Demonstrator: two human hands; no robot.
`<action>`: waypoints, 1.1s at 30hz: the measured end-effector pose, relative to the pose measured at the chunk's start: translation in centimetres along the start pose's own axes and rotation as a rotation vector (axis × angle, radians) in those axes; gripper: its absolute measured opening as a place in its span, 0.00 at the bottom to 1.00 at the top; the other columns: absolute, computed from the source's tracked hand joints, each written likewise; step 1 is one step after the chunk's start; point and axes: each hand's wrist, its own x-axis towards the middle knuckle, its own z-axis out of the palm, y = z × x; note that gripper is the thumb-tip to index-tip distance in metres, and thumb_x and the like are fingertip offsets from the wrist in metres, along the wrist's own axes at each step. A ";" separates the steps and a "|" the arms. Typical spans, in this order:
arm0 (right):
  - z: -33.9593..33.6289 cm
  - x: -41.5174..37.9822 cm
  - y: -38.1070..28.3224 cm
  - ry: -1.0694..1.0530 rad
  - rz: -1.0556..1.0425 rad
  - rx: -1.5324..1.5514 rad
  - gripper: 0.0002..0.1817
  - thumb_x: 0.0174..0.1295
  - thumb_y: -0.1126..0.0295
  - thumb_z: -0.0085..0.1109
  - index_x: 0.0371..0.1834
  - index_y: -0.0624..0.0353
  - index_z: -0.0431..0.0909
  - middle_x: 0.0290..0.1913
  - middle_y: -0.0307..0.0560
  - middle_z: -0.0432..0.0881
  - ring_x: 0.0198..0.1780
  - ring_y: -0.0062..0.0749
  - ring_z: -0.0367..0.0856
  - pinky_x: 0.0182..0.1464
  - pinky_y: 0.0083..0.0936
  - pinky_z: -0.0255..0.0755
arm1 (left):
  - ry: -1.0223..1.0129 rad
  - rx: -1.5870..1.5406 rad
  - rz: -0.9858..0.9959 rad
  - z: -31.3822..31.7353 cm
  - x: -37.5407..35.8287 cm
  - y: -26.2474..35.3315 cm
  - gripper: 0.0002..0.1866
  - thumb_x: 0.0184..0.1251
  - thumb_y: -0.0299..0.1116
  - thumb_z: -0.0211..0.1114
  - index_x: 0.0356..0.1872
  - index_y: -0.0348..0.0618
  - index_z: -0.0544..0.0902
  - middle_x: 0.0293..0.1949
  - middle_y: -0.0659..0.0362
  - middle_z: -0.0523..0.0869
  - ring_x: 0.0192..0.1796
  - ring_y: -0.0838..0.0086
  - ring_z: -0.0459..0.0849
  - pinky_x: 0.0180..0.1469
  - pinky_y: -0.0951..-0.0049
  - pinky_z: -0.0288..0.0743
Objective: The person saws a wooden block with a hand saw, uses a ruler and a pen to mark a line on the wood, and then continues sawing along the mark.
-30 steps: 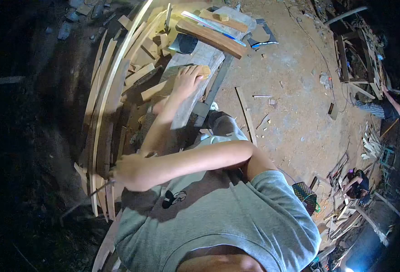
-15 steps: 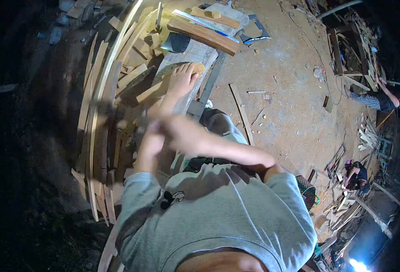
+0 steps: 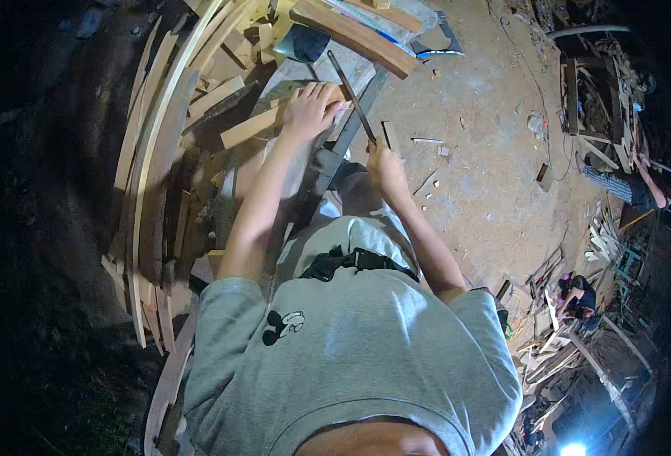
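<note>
My left hand (image 3: 306, 114) is closed over a pale wooden piece (image 3: 253, 128) lying on the worn bench plank (image 3: 366, 70). The piece sticks out at a slant to the left of my fingers, and its other end shows by my thumb. To the right, my right hand (image 3: 386, 169) is wrapped round the lower end of a long, thin, dark blade-like tool (image 3: 353, 97). Its upper end points up and left over the bench, just right of the wooden piece. The grip itself is hidden inside my fist.
A thick brown timber (image 3: 354, 36) lies across the bench's far end near a dark curved sheet (image 3: 302, 43). Long planks (image 3: 147, 163) and offcuts are heaped on the left. Scraps dot the dirt floor (image 3: 487, 197). Two people (image 3: 578, 298) are off to the right.
My right hand has swung from across my left forearm, where it was blurred, out to the right, with the dark tool now in plain sight. My left hand stays on the wooden piece.
</note>
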 end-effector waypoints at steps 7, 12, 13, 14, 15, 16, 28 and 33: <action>0.8 0.1 0.2 0.043 -0.036 -0.162 0.12 0.64 0.63 0.39 0.36 0.62 0.65 0.21 0.68 0.76 0.27 0.62 0.77 0.27 0.50 0.71 | 0.042 0.053 0.013 0.4 -0.1 -0.2 0.21 0.62 0.47 0.51 0.49 0.45 0.70 0.46 0.59 0.76 0.49 0.65 0.72 0.47 0.61 0.65; 0.6 -0.6 0.1 0.071 -0.061 -0.262 0.10 0.63 0.65 0.38 0.35 0.61 0.64 0.20 0.65 0.76 0.25 0.60 0.77 0.26 0.49 0.71 | 0.037 0.068 0.015 0.6 -0.1 -0.4 0.21 0.62 0.48 0.50 0.49 0.45 0.70 0.45 0.58 0.76 0.47 0.64 0.73 0.45 0.60 0.66; 0.6 -0.7 -0.1 0.064 -0.046 -0.250 0.08 0.62 0.67 0.38 0.34 0.61 0.63 0.20 0.65 0.76 0.26 0.60 0.77 0.26 0.49 0.71 | 0.038 0.066 0.010 0.7 -0.1 -0.4 0.21 0.62 0.48 0.50 0.49 0.45 0.70 0.45 0.58 0.76 0.47 0.64 0.73 0.45 0.60 0.66; 0.7 -0.8 -0.1 0.058 -0.032 -0.238 0.07 0.61 0.68 0.39 0.34 0.61 0.63 0.21 0.65 0.76 0.26 0.60 0.77 0.27 0.49 0.71 | 0.043 0.074 0.013 0.8 -0.1 -0.5 0.21 0.62 0.48 0.50 0.49 0.45 0.70 0.45 0.58 0.76 0.47 0.64 0.73 0.45 0.60 0.66; 0.9 -0.8 0.0 0.054 -0.033 -0.242 0.07 0.61 0.68 0.39 0.34 0.61 0.63 0.21 0.65 0.76 0.26 0.60 0.77 0.27 0.49 0.71 | 0.048 0.082 0.016 0.8 -0.1 -0.4 0.21 0.62 0.47 0.50 0.50 0.44 0.70 0.45 0.58 0.76 0.48 0.64 0.73 0.46 0.60 0.66; 1.1 -0.8 0.1 0.046 -0.026 -0.232 0.07 0.60 0.69 0.39 0.34 0.61 0.63 0.21 0.65 0.76 0.26 0.60 0.77 0.27 0.49 0.71 | 0.048 0.080 0.011 0.8 -0.2 -0.4 0.21 0.62 0.47 0.50 0.50 0.44 0.70 0.45 0.58 0.76 0.48 0.64 0.73 0.46 0.60 0.66; 1.0 0.1 -0.1 0.033 -0.016 -0.258 0.09 0.56 0.72 0.42 0.40 0.61 0.66 0.23 0.66 0.76 0.28 0.59 0.78 0.29 0.49 0.72 | -0.002 0.073 0.009 0.5 -0.3 -0.4 0.23 0.62 0.49 0.50 0.53 0.46 0.70 0.46 0.61 0.75 0.48 0.67 0.71 0.49 0.61 0.63; 1.9 1.1 0.9 0.025 -0.019 -0.198 0.10 0.57 0.71 0.43 0.41 0.60 0.66 0.23 0.66 0.76 0.28 0.59 0.77 0.28 0.48 0.72 | 0.031 0.031 -0.004 0.8 -0.4 -0.5 0.21 0.62 0.48 0.51 0.50 0.47 0.71 0.47 0.60 0.75 0.49 0.68 0.72 0.50 0.60 0.63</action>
